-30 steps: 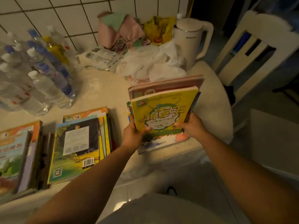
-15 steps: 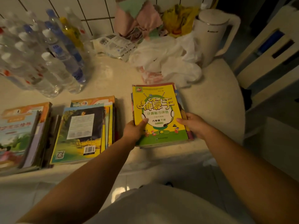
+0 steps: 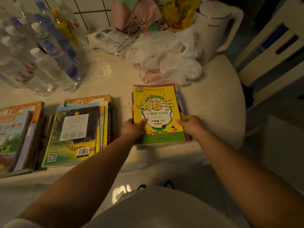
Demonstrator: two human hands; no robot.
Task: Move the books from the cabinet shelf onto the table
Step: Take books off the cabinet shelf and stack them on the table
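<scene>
Stack (image 3: 158, 114), upright a second ago, now lies flat on surface (image 3: 213, 102); left hand (image 3: 133, 128) and right hand (image 3: 191, 125) keep their grip clamped on its edges, release pending.

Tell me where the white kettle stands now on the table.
In the head view, the white kettle stands at the far right of the table, against the crumpled white plastic bag on its left, with the chair on its right.

The table (image 3: 213, 102) is bare to the right of the yellow book pile (image 3: 158, 112), and also in a strip between the bottles (image 3: 41, 63) and the book piles. A white bag (image 3: 166, 63) and a jug (image 3: 212, 28) block the far side. Another book pile (image 3: 79, 129) sits close on the left.
</scene>
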